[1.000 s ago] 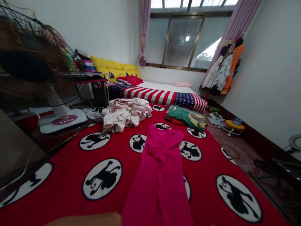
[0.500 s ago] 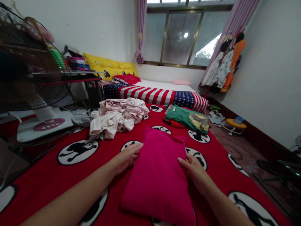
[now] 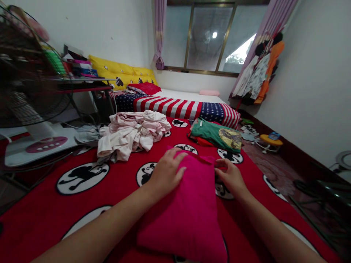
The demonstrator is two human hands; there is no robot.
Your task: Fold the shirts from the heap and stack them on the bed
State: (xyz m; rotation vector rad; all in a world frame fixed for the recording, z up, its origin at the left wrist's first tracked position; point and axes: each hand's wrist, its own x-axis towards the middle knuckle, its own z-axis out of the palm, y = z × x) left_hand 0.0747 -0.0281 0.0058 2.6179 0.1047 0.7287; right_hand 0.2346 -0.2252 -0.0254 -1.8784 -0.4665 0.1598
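A folded bright pink garment [image 3: 192,215] lies on the red blanket in front of me, its far edge slightly ruffled. My left hand [image 3: 167,173] rests over its far left part, fingers apart and bent on the cloth. At the far right corner, the thumb and fingers of my right hand [image 3: 229,177] are pinched at the garment's edge. Farther off to the left is a crumpled pile of white and pale pink cloth [image 3: 134,131]. A green shirt with a yellow print [image 3: 216,133] lies folded on red cloth beyond my right hand.
The red blanket [image 3: 115,197] has black-and-white figures in ovals. A fan [image 3: 41,135] stands at left beside a desk [image 3: 90,86]. Behind are a bed with a striped, starred cover [image 3: 170,109] and a yellow pillow [image 3: 109,71]. A yellow stool [image 3: 271,140] stands at right.
My left hand has moved from beside the garment's left edge onto its far left part. My right hand has slid away from me along the right edge to the far corner. The view has shifted slightly.
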